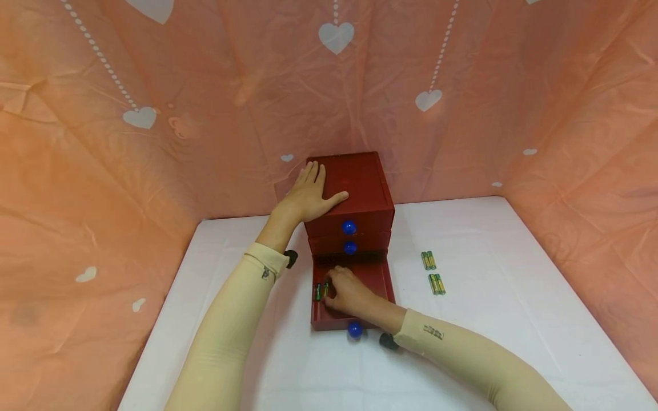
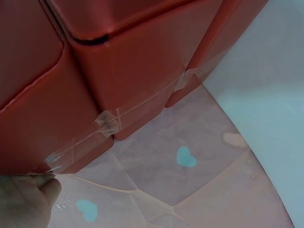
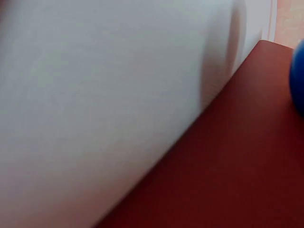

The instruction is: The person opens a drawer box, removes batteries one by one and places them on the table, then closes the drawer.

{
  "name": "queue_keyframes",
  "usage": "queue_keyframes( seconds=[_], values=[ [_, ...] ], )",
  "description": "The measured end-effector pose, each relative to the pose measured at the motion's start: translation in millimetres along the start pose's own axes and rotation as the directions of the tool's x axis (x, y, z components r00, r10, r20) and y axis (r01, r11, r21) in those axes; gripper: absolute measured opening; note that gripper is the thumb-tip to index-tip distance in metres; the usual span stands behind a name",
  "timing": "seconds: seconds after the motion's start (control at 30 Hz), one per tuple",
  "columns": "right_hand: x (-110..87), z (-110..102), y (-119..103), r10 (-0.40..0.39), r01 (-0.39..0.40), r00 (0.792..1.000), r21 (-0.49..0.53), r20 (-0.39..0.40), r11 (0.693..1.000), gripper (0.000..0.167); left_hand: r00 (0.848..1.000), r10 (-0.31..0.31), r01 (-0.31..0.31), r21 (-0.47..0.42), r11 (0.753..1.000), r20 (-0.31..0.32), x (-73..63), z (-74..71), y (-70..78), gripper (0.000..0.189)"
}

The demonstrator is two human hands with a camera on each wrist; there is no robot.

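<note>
A red cabinet of drawers (image 1: pixel 357 177) with blue knobs stands at the back of the table. My left hand (image 1: pixel 307 197) rests on its top at the left edge, fingers spread; in the left wrist view, part of that hand (image 2: pixel 26 199) shows beside the cabinet's taped side (image 2: pixel 137 71). The bottom drawer (image 1: pixel 377 285) is pulled out. Inside it, my right hand (image 1: pixel 349 291) pinches a green battery (image 1: pixel 326 289) between thumb and fingers. Another battery (image 1: pixel 317 291) lies just left of it, by the drawer's left wall. The right wrist view shows only the drawer front (image 3: pixel 228 156) and a knob (image 3: pixel 298 78).
Two pairs of green and yellow batteries, one pair (image 1: pixel 428 260) behind the other pair (image 1: pixel 437 284), lie on the white table (image 1: pixel 493 274) right of the cabinet. An orange curtain (image 1: pixel 231 114) with white hearts hangs close behind and along both sides.
</note>
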State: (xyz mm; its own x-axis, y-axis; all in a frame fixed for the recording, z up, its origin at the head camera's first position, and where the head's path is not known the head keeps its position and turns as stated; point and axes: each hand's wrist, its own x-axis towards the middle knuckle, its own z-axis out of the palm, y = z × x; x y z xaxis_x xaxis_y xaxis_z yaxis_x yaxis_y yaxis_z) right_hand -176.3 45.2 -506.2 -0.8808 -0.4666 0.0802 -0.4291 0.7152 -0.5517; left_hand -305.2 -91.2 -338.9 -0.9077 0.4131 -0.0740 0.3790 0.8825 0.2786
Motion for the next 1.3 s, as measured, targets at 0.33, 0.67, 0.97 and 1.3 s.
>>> queue_keyframes(
  seconds=[0.33,0.67,0.97,1.3],
  values=[
    [-0.1,0,1,0.006,-0.006,1.000,-0.157,0.002,0.988,0.044,1.000,-0.002,0.002,-0.003,1.000,-0.004,0.7,0.0,0.3,0.105],
    [-0.9,0,5,-0.018,0.017,0.999,-0.035,-0.043,0.999,0.044,1.000,-0.002,0.002,0.002,1.000,-0.003,0.7,0.9,-0.8,0.105],
    [-7.3,-9,10,-0.056,0.059,0.997,0.059,-0.058,0.996,0.040,1.000,-0.008,0.008,0.002,1.000,-0.015,1.6,1.7,-0.8,0.106],
    [-26.7,-23,5,-0.027,0.035,0.998,0.128,-0.064,0.991,0.042,1.000,-0.007,0.007,-0.002,1.000,-0.014,1.6,2.7,-2.0,0.106]
  ],
)
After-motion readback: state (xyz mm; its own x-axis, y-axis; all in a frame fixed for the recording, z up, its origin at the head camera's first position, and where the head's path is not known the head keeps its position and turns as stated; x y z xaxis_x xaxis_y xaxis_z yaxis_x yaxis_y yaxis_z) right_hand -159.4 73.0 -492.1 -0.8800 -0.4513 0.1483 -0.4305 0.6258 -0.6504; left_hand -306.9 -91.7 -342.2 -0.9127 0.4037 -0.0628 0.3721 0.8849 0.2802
